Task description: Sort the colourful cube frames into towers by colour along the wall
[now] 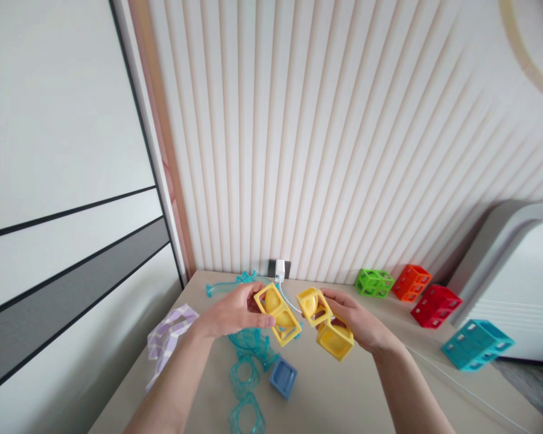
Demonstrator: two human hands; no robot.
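Centrally, a person's two bare hands are holding yellow plastic pieces above a beige table [348, 401]. The left hand [233, 310] is gripping a two-part yellow block [285, 318], its thumb pressing across the front and its fingers curling behind. The right hand [355, 319] is grasping an angled yellow piece [333, 343] from the side, its grip partly hidden, so how far its fingers are closing cannot be told. The two yellow pieces are facing each other, near but apart. Below them, a blue piece [283, 378] is lying on the table, just beside translucent teal pieces [247, 411]. A purple-and-white checked cloth [169, 331] is resting at the left edge. Towards the right, openwork blocks are standing in a slanting row: green [374, 283], orange [411, 282], red [435, 306] and blue-green [476, 345]. Behind, a white plug [279, 269] is sitting in a socket against a ribbed wall [289, 132].
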